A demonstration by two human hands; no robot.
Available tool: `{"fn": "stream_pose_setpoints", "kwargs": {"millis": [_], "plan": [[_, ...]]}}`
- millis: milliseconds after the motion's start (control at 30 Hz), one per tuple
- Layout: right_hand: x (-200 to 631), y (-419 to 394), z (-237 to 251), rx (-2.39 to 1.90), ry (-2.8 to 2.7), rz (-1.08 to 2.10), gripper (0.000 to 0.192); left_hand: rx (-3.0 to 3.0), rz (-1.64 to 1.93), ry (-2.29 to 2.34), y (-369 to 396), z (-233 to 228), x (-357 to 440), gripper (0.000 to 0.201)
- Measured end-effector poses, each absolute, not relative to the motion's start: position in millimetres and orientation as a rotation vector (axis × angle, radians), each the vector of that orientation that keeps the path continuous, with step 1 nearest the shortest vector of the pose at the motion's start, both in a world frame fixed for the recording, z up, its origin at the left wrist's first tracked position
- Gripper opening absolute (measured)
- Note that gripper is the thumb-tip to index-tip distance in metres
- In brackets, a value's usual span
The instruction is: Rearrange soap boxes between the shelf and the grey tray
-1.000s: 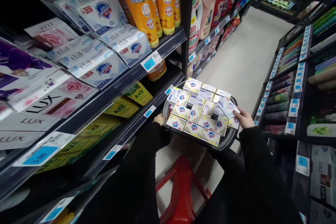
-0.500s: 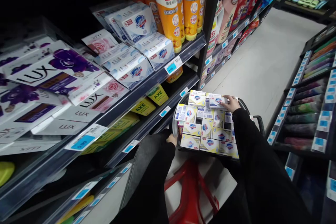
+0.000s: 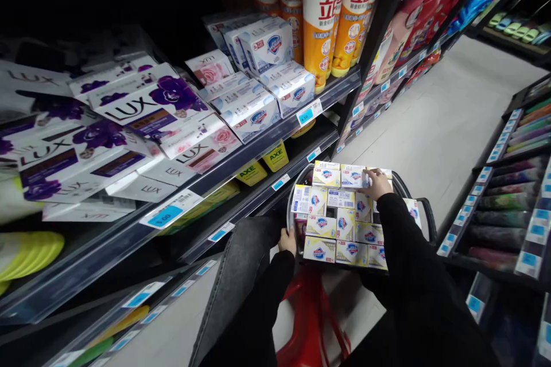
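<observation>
Nearest, a red plastic stool (image 3: pixel 307 321) stands on the pale floor between the person's dark-sleeved arms. Just beyond it, the left hand (image 3: pixel 287 241) curls around the near left rim of a dark basket (image 3: pixel 424 215), fingers wrapped over the edge. The basket is packed with yellow-and-white soap boxes (image 3: pixel 340 223) lying flat in rows, and it sits right of the lower shelf. At the basket's far side, the right hand (image 3: pixel 377 183) rests on top of the far row, fingers bent down and closing on one soap box (image 3: pixel 353 176); whether the box is lifted clear of the others I cannot tell. To the left, the lower shelf carries yellow AXE boxes (image 3: pixel 275 157). Above them, on the shelf with blue price tags (image 3: pixel 309 113), lie white-and-blue soap packs (image 3: pixel 258 112), and farther left the LUX boxes (image 3: pixel 138 109) with purple and pink flowers. Farthest up stand orange bottles (image 3: pixel 318 28) with yellow caps.
</observation>
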State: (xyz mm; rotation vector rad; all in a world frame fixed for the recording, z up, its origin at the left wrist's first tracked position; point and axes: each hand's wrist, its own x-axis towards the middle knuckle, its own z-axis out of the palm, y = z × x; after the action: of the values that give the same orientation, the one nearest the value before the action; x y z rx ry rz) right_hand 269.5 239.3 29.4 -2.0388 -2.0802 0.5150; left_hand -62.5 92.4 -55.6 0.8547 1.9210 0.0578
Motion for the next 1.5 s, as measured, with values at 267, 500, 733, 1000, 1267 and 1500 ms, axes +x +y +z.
{"fn": "stream_pose_setpoints", "kwargs": {"millis": [267,500,733,1000,1267,1500], "plan": [[263,238,43,-2.206,-2.195,0.421,0.066,0.864,0.092,2.078,104,-69,-57,0.056],[266,240,41,-2.191,-2.243,0.372,0.063,0.851,0.094,2.076,103,-66,-55,0.055],[250,237,67,-2.148,-2.163,0.337,0.080,0.702,0.111,2.058,109,-38,-53,0.055],[93,310,240,-1.228,-2.212,0.339,0.050,1.586,0.137,1.887,68,66,-84,0.056],[-19,405,307,-1.725,-1.685,0.364,0.099,1.306,-0.201,2.266,34,91,-156,0.080],[-20,395,308,-1.573,-1.594,0.481,0.114,1.355,-0.090,2.304,68,70,-141,0.080]]}}
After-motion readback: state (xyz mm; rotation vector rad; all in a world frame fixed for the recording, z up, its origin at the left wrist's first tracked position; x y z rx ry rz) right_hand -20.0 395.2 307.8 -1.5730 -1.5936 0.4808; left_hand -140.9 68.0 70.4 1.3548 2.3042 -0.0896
